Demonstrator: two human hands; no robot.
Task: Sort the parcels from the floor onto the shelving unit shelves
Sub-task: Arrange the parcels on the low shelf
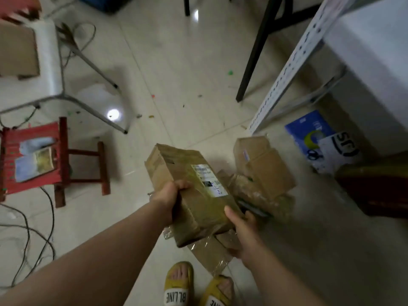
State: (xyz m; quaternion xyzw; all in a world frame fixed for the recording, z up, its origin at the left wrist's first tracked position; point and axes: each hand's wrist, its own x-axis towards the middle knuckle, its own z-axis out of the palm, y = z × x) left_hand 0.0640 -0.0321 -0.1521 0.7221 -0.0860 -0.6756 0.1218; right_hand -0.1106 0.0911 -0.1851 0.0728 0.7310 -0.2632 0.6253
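Note:
A long brown cardboard parcel [189,186] with a white label and shiny tape is held above the floor in both hands. My left hand [171,196] grips its left edge, thumb on top. My right hand [242,228] holds its near right corner, thumb on the top face and fingers underneath. More taped cardboard parcels [262,171] lie on the tiled floor just right of and below it. The white shelving unit [287,69] rises at the right, with a blue box [306,133] and a white package [340,151] on its lowest level.
A red stool [33,155] with a booklet stands at the left, cables trailing beside it. A white folding chair [48,58] holds a cardboard box. A black table leg [254,54] stands near the shelf post. My feet in yellow slippers [178,286] are at the bottom.

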